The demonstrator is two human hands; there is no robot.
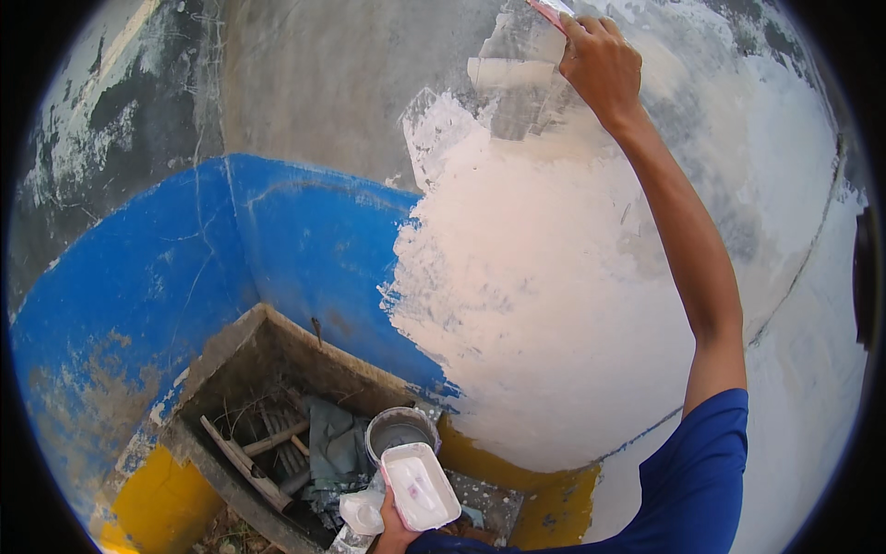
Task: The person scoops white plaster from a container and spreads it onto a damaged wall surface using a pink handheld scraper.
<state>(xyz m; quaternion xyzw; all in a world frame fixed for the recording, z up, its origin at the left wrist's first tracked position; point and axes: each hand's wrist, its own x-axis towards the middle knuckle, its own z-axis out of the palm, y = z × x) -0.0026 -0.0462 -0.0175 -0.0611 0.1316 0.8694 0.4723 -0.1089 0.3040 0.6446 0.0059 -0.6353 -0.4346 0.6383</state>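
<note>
Putty scraper sits clamped in the fingers of your right hand at the top of the frame, beside the white-smeared wall; at bottom centre your left hand clasps a rectangular tub of white paste, thumb on its side, other fingers hidden

Putty tub held by left grip, before bucket. Plastic bag seen just left of tub. Bucket placed right of cloth. Cloth and sticks contained in trough, sticks left of cloth. Trough set in corner between left wall and right wall. Scraper held by right grip at right wall, high above and right of tub.
</note>
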